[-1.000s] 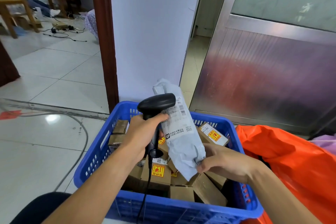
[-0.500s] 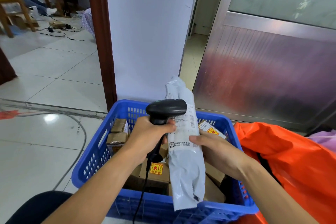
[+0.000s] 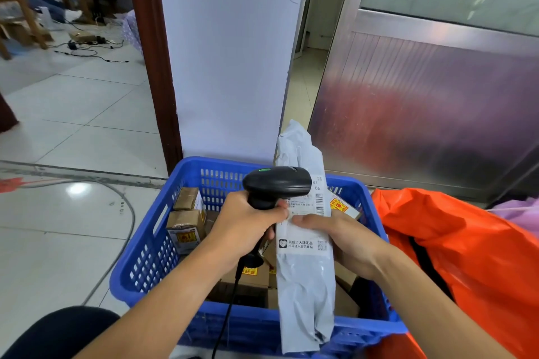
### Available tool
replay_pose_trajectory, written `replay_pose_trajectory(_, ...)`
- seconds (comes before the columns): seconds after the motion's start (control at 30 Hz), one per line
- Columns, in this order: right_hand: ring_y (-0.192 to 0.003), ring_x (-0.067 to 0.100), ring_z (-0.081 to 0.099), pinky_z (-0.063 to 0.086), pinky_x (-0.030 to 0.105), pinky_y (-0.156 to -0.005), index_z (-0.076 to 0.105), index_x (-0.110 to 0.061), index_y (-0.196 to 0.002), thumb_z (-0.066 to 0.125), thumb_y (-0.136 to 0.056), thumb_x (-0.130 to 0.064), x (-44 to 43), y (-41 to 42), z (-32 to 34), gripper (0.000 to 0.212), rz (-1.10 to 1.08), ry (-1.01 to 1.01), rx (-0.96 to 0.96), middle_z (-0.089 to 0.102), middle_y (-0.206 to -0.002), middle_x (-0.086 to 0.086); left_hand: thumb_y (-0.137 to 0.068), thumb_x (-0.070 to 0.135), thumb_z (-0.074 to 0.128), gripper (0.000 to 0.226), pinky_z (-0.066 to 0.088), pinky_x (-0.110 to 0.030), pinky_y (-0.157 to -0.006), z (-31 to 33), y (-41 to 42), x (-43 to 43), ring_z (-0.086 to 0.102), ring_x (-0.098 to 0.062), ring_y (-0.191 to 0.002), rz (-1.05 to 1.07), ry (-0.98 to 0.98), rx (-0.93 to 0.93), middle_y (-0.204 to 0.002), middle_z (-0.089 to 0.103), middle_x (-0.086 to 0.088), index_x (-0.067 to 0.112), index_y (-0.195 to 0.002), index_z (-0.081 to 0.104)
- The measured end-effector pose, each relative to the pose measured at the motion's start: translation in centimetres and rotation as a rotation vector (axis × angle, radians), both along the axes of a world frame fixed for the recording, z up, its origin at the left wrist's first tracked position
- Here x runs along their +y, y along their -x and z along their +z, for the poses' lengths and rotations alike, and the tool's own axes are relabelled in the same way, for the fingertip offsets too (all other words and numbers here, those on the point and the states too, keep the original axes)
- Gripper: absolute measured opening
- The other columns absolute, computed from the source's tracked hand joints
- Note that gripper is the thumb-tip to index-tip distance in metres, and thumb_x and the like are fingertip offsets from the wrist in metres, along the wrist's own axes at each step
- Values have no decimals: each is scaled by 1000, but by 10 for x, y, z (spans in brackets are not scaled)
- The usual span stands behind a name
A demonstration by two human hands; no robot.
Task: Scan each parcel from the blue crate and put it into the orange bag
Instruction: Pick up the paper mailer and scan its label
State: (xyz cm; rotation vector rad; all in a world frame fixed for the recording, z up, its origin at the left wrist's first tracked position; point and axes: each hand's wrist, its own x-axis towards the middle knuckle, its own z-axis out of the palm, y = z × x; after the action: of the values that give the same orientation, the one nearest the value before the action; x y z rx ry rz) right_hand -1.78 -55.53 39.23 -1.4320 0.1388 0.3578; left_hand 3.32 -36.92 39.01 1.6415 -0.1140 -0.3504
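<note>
— The hands?
— The right hand (image 3: 347,242) pinches a long grey plastic mailer (image 3: 306,277) upright over the blue slotted crate's (image 3: 140,265) near rim; the left hand (image 3: 245,227) grips a black corded scanner (image 3: 277,183) at its label.
— The orange plastic bag (image 3: 466,256)?
— Beside the crate's right edge.

Tiled floor (image 3: 73,125) (blue crate (image 3: 140,265), orange bag (image 3: 481,256))

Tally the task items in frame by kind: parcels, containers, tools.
1 grey poly mailer, held by the right hand
5 cardboard boxes at least, in the crate; others are hidden under the pile
1 barcode scanner, gripped by the left hand
1 blue crate
1 orange bag
Total: at least 9
</note>
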Motion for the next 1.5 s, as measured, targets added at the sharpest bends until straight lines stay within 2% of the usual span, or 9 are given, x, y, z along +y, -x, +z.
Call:
replay_pose_trajectory(0.2, -103, 18, 75, 58, 26, -79, 66, -15, -128, 63, -98, -10, -4, -1, -1, 31, -63, 77, 3, 78, -116, 2, -90, 10, 77, 3, 51, -22, -59, 1, 0, 3, 58, -15, -54, 27, 10, 18, -62, 64, -13, 8, -90, 76)
replay_pose_trajectory(0.3, -101, 17, 76, 57, 31, -84, 70, -18, -122, 63, -100, -13, -15, -7, -10, 24, -214, 191, -17, 78, -115, 0, -90, 15, 77, 7, 55, -35, -73, 0, -4, 5, 61, -16, -58, 61, 39, 50, -62, 66, -10, 10, -95, 76)
replay_pose_trajectory(0.43, -91, 12, 77, 58, 19, -68, 71, -15, -121, 62, -102, -12, -28, -12, -16, 22, -414, 365, -80, 79, -108, -1, -88, 18, 79, 9, 57, -48, -87, -1, -5, 7, 65, -15, -62, 76, 59, 50, -76, 74, -15, 15, -95, 76)
replay_pose_trajectory(0.63, -103, 17, 72, 63, 44, -87, 61, -18, -135, 62, -102, -25, -38, -16, -23, 33, -493, 787, -255, 72, -120, -3, -90, 17, 77, 7, 57, -41, -82, 1, 0, 6, 64, -12, -59, 50, 62, 26, -92, 74, -24, 13, -95, 75)
replay_pose_trajectory(0.83, -107, 17, 70, 62, 38, -86, 58, -18, -138, 61, -103, -26, -37, -17, -24, 36, -479, 822, -293, 70, -125, -4, -91, 17, 76, 7, 56, -40, -81, 0, -1, 6, 64, -11, -59, 54, 74, 28, -90, 75, -22, 13, -96, 75)
replay_pose_trajectory(0.97, -92, 6, 69, 60, 27, -74, 58, -19, -138, 61, -103, -28, -39, -18, -27, 36, -471, 850, -301, 70, -125, -3, -92, 17, 75, 10, 53, -28, -68, -1, -2, 6, 63, -8, -55, 61, 81, 26, -71, 73, -4, 9, -98, 74)
replay_pose_trajectory(1.1, -94, 9, 68, 60, 27, -75, 56, -18, -140, 61, -103, -29, -40, -18, -28, 39, -473, 841, -300, 69, -127, -2, -93, 20, 75, 13, 51, -16, -52, 0, -2, 5, 61, -8, -51, 60, 102, 22, -77, 75, 1, 10, -100, 73)
replay_pose_trajectory(1.37, -97, 11, 70, 64, 37, -80, 59, -16, -138, 63, -102, -31, -40, -17, -28, 39, -470, 847, -310, 72, -121, -2, -90, 27, 79, 17, 52, -18, -53, -1, -1, 5, 61, -11, -53, 49, 59, 30, -68, 71, 2, 12, -95, 73)
replay_pose_trajectory(1.5, -92, 8, 70, 60, 25, -71, 58, -17, -140, 62, -102, -30, -40, -18, -28, 40, -469, 839, -321, 71, -121, -3, -91, 25, 78, 14, 54, -22, -58, -2, -2, 5, 62, -12, -55, 63, 71, 32, -70, 71, 2, 13, -97, 73)
